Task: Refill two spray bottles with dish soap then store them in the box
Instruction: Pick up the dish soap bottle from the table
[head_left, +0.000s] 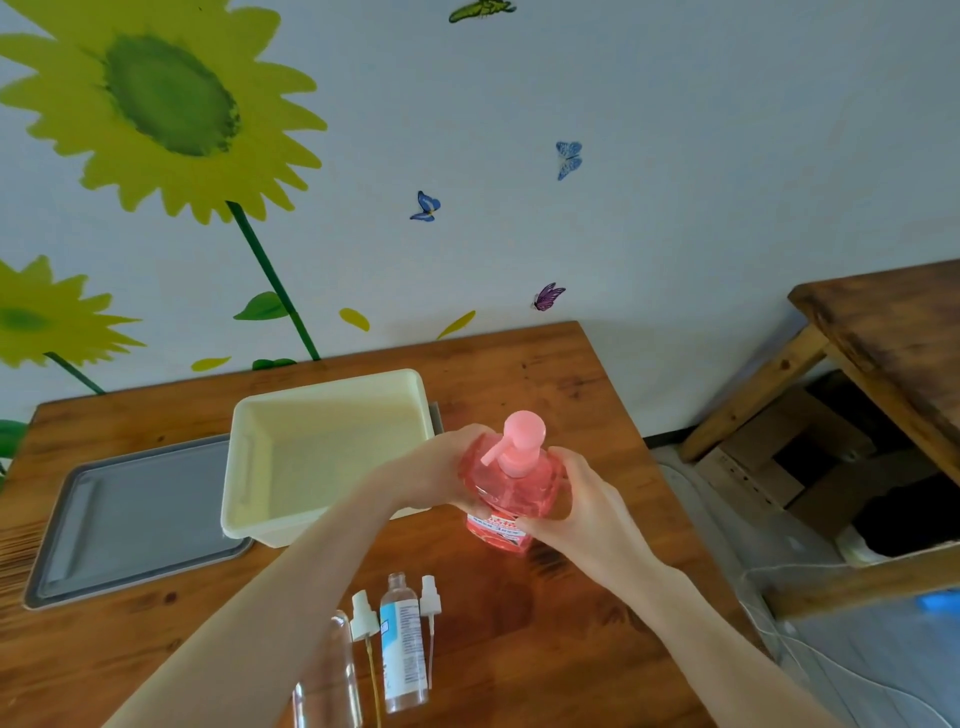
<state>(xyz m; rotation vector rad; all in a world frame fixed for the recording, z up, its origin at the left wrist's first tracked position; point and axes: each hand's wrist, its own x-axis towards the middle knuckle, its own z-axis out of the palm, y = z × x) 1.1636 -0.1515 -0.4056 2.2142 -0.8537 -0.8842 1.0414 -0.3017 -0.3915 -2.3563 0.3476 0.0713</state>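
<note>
Tabletop (545, 384): pink soap bottle (519, 483) upright, left hand (441, 467) and right hand (587, 499) fingers (537, 526) curled around it

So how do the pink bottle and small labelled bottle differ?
The pink bottle is bigger, tinted; the small bottle clear. The pink bottle has a pump; the small bottle's neck is open. The left hand and right hand grip the pink bottle, not the small bottle. Both are labelled.

The soap bottle (514, 493) is tinted translucent pink, its pump (522, 436) opaque pink. The box (322, 410) is coloured cream, the tray (145, 519) grey, the counter (519, 374) grained brown.
</note>
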